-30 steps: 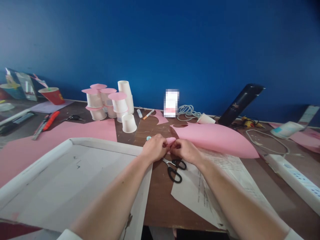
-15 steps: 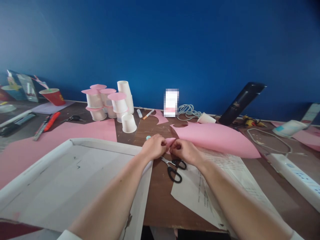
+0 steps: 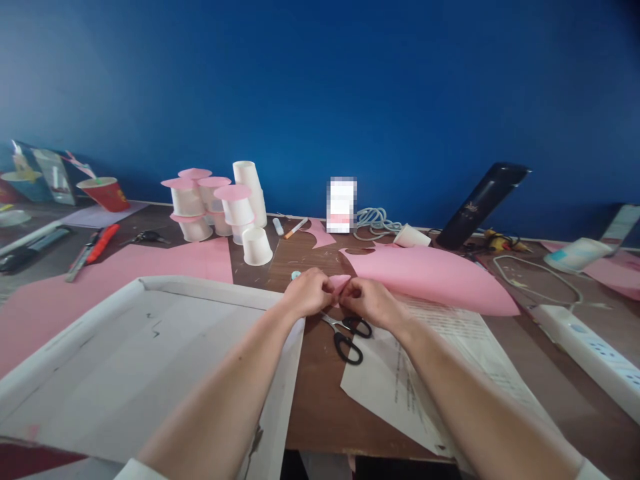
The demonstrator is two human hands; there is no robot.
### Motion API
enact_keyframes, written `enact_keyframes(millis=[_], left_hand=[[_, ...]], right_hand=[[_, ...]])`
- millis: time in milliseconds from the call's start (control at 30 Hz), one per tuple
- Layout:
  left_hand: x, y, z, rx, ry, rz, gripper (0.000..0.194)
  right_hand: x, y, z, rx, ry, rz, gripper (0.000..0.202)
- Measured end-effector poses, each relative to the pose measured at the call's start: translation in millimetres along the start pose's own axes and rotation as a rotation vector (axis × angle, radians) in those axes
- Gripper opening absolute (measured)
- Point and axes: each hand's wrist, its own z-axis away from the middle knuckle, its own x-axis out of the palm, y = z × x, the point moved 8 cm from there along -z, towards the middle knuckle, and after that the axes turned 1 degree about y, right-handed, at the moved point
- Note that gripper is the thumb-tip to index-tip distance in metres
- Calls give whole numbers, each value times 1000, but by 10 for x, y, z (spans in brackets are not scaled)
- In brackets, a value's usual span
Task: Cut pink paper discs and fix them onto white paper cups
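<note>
A small pink paper piece (image 3: pixel 341 283) is pinched between both hands above the brown table. My left hand (image 3: pixel 310 292) grips its left side with closed fingers. On its right side, my right hand (image 3: pixel 367 300) holds it in a pinch. Black-handled scissors (image 3: pixel 348 340) lie just below the hands, their blade tips hidden near my left hand. A large curled pink sheet (image 3: pixel 430 273) rests behind and to the right of my right hand. Printed paper (image 3: pixel 390 393) lies under my right forearm.
At left are a white tray-like box (image 3: pixel 190 360), a pink sheet (image 3: pixel 165 260) and a red cutter (image 3: pixel 103 243). Cups with pink discs (image 3: pixel 235 207) stand behind. A phone (image 3: pixel 341 205), a black cylinder (image 3: pixel 483 203) and a power strip (image 3: pixel 590 353) are further right.
</note>
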Motion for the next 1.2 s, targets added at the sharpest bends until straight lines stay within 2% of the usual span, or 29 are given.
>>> enact_keyframes(millis=[367,733,933,1067,1200], left_hand=[[39,-25,-26,-18,-2,-8,14],[25,4,-9,-3,-21,-2,19],[8,17,-6,24,-32,28,17],[-2,35,2,48,-57,29,21],[3,28,2,56,-42,25,15]], right_hand=[[-6,-5,14,10,-1,5,10],[-40,13,70,28,-148,-265,17],[-52,-66,96,-81,-112,-205,16],[-36,-48,94,-74,-105,-173,16],[-30,-36,92,-64,-114,-160,16]])
